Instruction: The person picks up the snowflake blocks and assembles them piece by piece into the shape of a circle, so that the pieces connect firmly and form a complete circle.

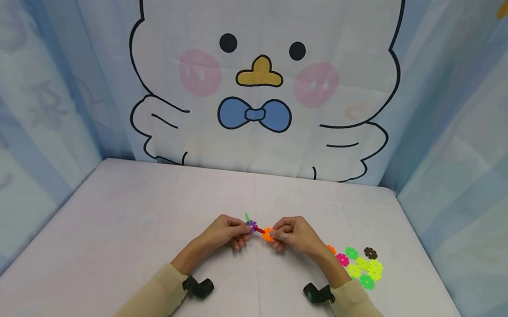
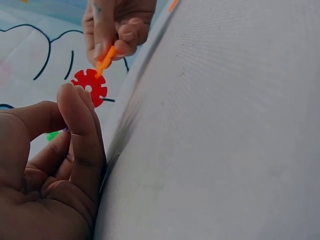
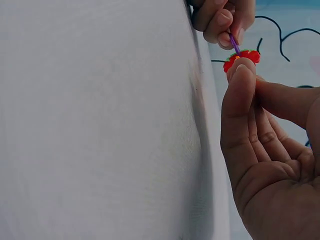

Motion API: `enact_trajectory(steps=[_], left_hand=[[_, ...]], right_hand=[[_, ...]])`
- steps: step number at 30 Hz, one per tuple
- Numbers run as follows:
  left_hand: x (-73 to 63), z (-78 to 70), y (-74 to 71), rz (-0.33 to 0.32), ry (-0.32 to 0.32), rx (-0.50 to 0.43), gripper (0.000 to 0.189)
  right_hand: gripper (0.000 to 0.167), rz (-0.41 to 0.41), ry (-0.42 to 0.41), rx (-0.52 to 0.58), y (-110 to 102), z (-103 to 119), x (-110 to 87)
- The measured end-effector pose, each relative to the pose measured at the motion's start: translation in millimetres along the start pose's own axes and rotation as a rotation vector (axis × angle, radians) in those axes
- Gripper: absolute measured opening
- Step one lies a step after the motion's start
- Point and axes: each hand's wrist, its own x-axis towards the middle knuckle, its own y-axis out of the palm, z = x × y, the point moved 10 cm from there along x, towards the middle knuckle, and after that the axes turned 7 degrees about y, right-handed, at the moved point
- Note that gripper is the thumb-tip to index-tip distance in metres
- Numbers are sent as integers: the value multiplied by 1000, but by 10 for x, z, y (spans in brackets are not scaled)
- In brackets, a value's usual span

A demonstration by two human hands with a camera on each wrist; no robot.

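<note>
Above the middle of the table my two hands hold a short chain of notched plastic snowflake discs. My left hand pinches the purple disc between thumb and fingertips, and a green disc sticks up beyond it. Between the hands, a red disc joins the purple one to an orange disc. With thumb and index finger my right hand pinches that orange disc. In the right wrist view, the red disc shows just past the right fingertips, which hide most of the orange one.
Loose discs lie on the white table right of my right forearm: several yellow, green, a pink, a brown and an orange. A printed curtain hangs behind the table.
</note>
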Motion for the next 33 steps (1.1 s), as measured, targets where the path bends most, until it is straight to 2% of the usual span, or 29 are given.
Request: enact_trajectory(steps=[13,19,26,33], left_hand=[[-21,-12,-17,17,0,5,30],[-4,1,-18,-6,3,-2,29],[12,19,-21,-24,4,-56,32],[-5,9,12,17,2,-30,32]], right_hand=[[18,10,-24,33,42,18,21],[17,-13,-29,16,36,16,17],[20,-66,37,82,6,-11,12],[22,-78,45,151,79,46,46]])
